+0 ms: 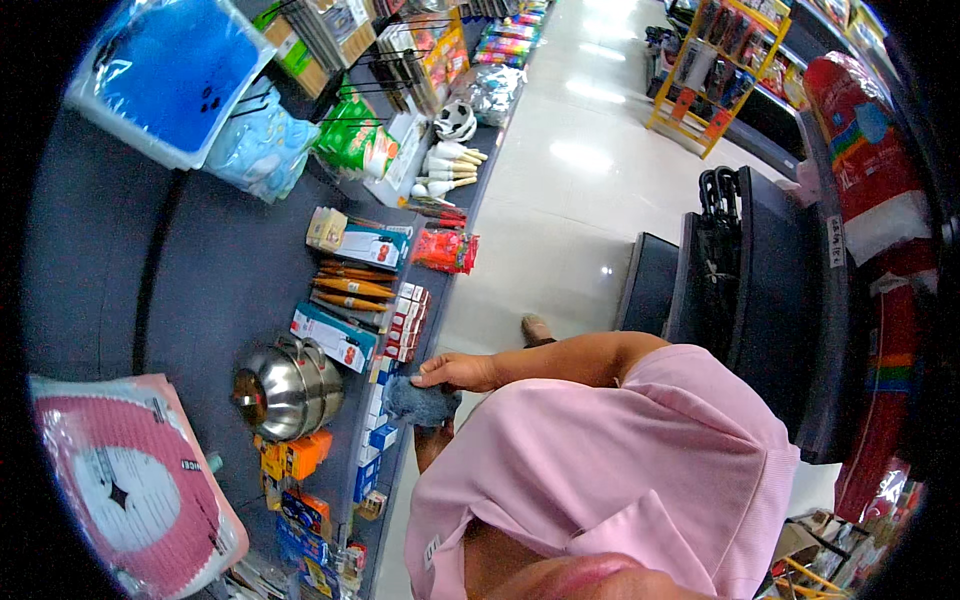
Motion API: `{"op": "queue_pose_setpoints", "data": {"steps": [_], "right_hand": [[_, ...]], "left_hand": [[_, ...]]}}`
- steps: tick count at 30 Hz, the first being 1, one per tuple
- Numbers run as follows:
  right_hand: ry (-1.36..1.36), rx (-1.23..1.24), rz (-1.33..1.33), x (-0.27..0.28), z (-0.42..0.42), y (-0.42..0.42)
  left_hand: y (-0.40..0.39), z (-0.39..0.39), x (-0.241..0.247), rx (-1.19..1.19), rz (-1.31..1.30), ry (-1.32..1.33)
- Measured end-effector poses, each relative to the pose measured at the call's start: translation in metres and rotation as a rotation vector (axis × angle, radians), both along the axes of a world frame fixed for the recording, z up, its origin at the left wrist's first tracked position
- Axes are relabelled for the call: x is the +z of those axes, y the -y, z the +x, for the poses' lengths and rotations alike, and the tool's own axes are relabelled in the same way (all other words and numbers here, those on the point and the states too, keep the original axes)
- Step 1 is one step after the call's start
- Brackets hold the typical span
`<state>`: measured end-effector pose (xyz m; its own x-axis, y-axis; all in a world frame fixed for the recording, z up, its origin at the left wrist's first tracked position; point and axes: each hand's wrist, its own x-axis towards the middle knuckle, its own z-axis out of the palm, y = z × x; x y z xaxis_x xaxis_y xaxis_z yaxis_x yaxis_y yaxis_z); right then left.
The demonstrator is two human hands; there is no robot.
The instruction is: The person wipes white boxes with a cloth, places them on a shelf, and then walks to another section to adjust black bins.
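Observation:
A fuzzy blue-grey cloth (pixel 421 401) hangs in front of the shelf edge. My right hand (pixel 454 371) pinches its upper edge between thumb and fingers, the bare arm reaching out from a pink sleeve. Below the cloth, part of my left hand (pixel 433 442) shows; its fingers are hidden, so its grip on the cloth is unclear. Just beyond the cloth are small blue-and-white boxes (pixel 375 435) along the shelf front. Stacked stainless steel bowls or pots (pixel 292 390) stand on the shelf to the left of my hands.
Dark shelving (pixel 217 277) carries boxed knives (pixel 335 336), wooden-handled items (pixel 352 287), orange packets (pixel 304 454) and a pink packaged mat (pixel 127 487). A pale tiled aisle (pixel 517 225) runs alongside. Opposite are black umbrellas (pixel 720 202), dark bins (pixel 649 281) and a yellow rack (pixel 720 67).

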<state>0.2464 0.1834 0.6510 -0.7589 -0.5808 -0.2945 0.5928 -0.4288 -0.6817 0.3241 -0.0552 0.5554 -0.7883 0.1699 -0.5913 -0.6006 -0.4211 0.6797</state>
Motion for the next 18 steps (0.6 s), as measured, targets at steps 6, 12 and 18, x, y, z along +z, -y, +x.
{"op": "queue_pose_setpoints", "data": {"steps": [6, 12, 18], "right_hand": [[-0.133, 0.042, 0.281, 0.0, -0.017, -0.061], [-0.51, -0.168, 0.587, -0.015, -0.018, -0.117], [-0.618, -0.43, 0.795, -0.011, -0.03, -0.171]], "left_hand": [[-0.049, -0.035, 0.031, -0.282, -0.219, -0.142], [-0.112, -0.086, 0.07, -0.674, -0.56, -0.549], [-0.218, -0.144, 0.106, -0.864, -0.194, -0.538]]}}
